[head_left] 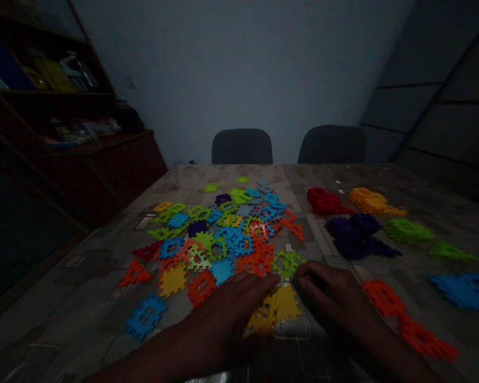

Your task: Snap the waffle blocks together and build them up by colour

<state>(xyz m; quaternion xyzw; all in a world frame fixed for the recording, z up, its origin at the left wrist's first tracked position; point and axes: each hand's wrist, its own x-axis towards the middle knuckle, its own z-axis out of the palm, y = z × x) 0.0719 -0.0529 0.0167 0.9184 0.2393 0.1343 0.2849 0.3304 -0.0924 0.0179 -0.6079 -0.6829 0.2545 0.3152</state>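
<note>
Two yellow toothed plastic building tiles lie at the near middle of the table, one a solid square and the other with window openings. My left hand grips the windowed tile from the left, fingers along its top edge and thumb below. On the other side, my right hand is closed, its curled fingertips beside the solid tile's upper right corner. Whatever those fingers pinch is hidden. Just beyond both hands lies a green tile with a cut-out.
Mixed blue, orange and green tiles spread in a loose heap at left centre. At right, stacks sorted by colour include red, yellow, purple and green. Two chairs stand beyond the table.
</note>
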